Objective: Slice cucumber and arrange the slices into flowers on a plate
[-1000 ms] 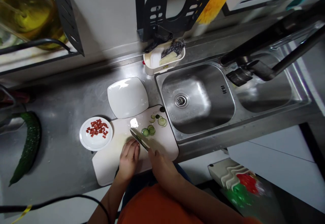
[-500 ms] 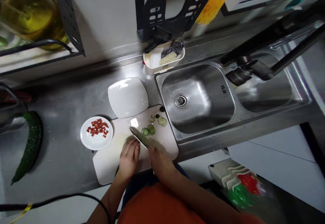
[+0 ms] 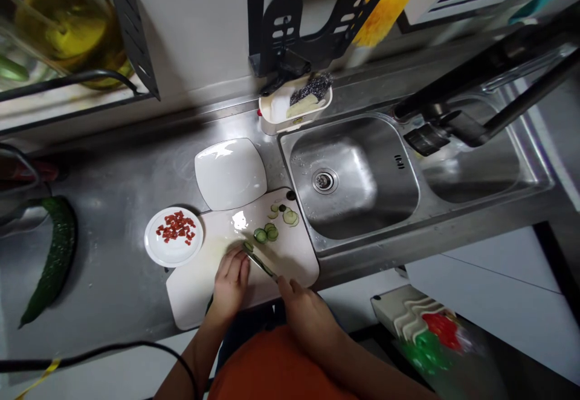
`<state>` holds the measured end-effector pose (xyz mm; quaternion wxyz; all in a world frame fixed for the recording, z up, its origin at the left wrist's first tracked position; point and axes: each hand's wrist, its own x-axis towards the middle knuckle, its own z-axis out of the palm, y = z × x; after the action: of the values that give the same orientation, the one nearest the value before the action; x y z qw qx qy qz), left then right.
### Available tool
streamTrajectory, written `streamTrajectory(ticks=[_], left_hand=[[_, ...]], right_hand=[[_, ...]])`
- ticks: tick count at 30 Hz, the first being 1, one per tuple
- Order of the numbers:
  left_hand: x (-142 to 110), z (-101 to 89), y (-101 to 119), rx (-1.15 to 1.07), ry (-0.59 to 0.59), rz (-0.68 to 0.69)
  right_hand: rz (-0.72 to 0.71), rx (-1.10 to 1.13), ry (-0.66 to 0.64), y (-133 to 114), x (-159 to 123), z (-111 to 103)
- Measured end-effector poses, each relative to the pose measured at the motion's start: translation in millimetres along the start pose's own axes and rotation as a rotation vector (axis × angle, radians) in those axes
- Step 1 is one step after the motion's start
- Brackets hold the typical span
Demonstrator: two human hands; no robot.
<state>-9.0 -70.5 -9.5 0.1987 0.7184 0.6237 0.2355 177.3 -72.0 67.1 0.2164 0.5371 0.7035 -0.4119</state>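
My right hand (image 3: 304, 303) is closed round the handle of a kitchen knife (image 3: 261, 263), its blade slanting up and left to the fingertips of my left hand. My left hand (image 3: 232, 276) is curled over a cucumber, mostly hidden under the palm; a dark green bit (image 3: 209, 304) shows by the wrist. Both hands are over the white cutting board (image 3: 190, 297). A cut slice (image 3: 248, 246) is at the blade's tip. Beyond it lie green cucumber slices (image 3: 266, 233), and paler slices (image 3: 290, 216) sit near the board's right corner.
Left of the board stands a round plate (image 3: 153, 249) of diced red pieces (image 3: 176, 227). A square white plate (image 3: 231, 176) touches the board's far edge. To the right are the steel sink (image 3: 385, 188) and black faucet (image 3: 428, 137). A whole cucumber (image 3: 57, 261) lies far left.
The knife and my right hand have moved right and toward me, and the blade has come down beside my left fingertips. My left hand stays in place. The view has shifted slightly.
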Motion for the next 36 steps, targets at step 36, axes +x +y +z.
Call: streamTrajectory(ticks=[36], left_hand=[[1,-0.4,0,-0.009,0.006,0.013]], right_hand=[[0.042,0.034,-0.057,-7,2,-9]])
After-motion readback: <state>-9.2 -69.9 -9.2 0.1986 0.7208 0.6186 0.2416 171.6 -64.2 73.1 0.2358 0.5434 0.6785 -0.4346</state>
